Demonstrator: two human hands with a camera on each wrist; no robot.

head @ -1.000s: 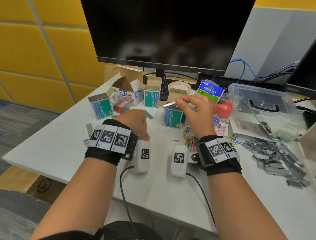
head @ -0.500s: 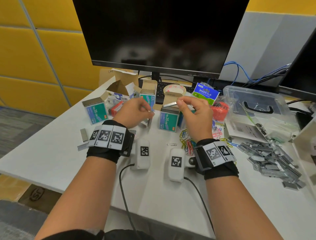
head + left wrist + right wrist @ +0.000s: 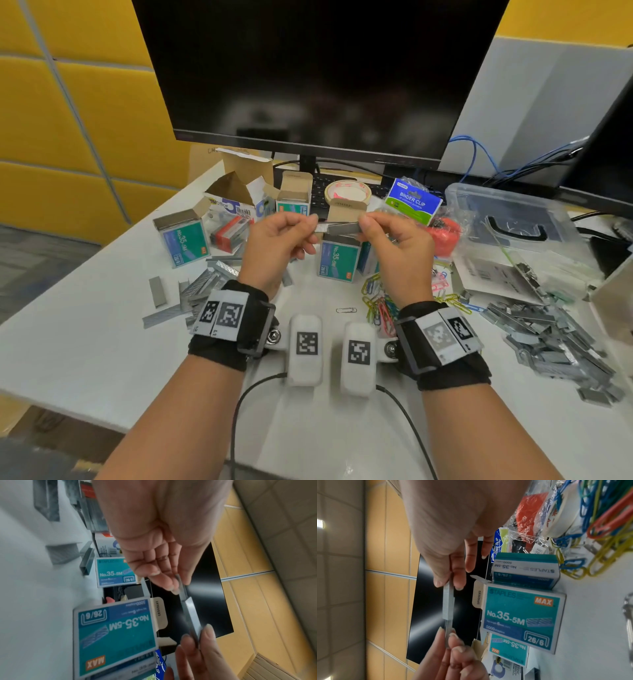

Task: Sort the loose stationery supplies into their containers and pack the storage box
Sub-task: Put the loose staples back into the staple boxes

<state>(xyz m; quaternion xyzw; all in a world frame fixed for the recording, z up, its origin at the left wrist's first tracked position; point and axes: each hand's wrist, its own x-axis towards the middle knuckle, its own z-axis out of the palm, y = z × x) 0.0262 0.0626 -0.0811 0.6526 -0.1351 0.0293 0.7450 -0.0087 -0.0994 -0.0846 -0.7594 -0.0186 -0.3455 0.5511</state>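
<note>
Two staple strips (image 3: pixel 337 227), grey metal, held end to end in the air at desk centre, above the open teal staple box (image 3: pixel 337 258). In the wrist views one strip looks narrower than the other, its end meeting or slightly overlapping the wider one.

Left hand (image 3: pixel 274 251) pinches the left end between thumb and fingertips; other fingers curled in. Right hand (image 3: pixel 399 253) pinches the right end the same way, thumb and forefinger closed on the metal.

The box stands upright, flap up, directly under the strips; a second teal box (image 3: pixel 183 240) stands at 9 o'clock from it, lid closed. More loose staple strips (image 3: pixel 195 291) lie flat on the white desk (image 3: pixel 85 342) at 8 o'clock. Coloured paper clips (image 3: pixel 378 305) heaped at 4 o'clock, beside the right wrist. A larger heap of grey strips (image 3: pixel 548 335) further out, 4 o'clock. Clear storage box (image 3: pixel 507 219) at 2 o'clock, binder clip packet (image 3: pixel 412 200) at 1 o'clock, tape roll (image 3: pixel 347 192) at 12.
</note>
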